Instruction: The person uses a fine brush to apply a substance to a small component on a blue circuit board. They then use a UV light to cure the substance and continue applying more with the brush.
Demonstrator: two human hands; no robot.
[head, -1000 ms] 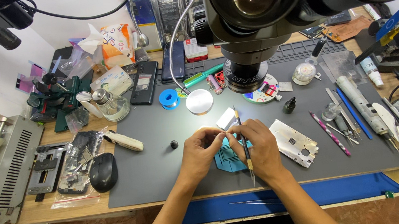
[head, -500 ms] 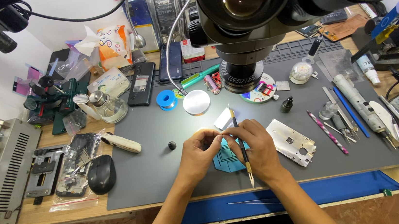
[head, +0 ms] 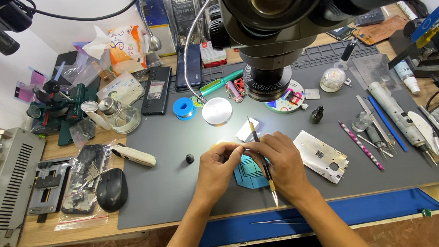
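Tweezers (head: 264,162) across right hand (head: 282,163)

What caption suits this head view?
Two hands, left hand and right hand, pinch something tiny beside tweezers under a microscope.

Orange-white packet (head: 125,47) back left; dark phone screen (head: 156,90) beside.

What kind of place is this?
Most likely a small electronics repair bench: a microscope hangs over a grey work mat, phones lie about, and fine hand tools line the side.
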